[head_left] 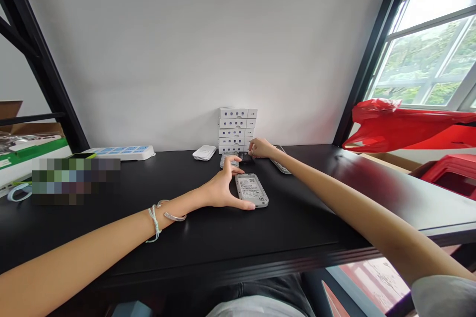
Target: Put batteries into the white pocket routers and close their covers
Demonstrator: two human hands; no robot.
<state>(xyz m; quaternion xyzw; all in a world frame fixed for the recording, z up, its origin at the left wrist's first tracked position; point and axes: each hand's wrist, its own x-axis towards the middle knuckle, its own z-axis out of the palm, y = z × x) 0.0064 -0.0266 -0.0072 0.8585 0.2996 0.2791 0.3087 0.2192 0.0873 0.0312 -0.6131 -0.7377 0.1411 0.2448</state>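
Observation:
A grey handheld device shell [252, 189] with a printed label lies on the black table. Around its left side my left hand [225, 188] is spread, thumb at the near edge and fingers beyond the far end. My right hand [262, 148] reaches to the back, fingertips pinched together over some small black flat pieces [245, 158]; what is between them is hidden. Just left of those pieces sits another grey piece [225, 160], partly behind my left fingers. A further grey device [281, 166] is partly covered by my right forearm.
White boxes [237, 131] are stacked against the wall. A pile of white cards [204, 152] lies left of them. Farther left are a white power strip [124, 152] and a roll of tape [20, 192]. A red plastic bag [405, 126] hangs at right.

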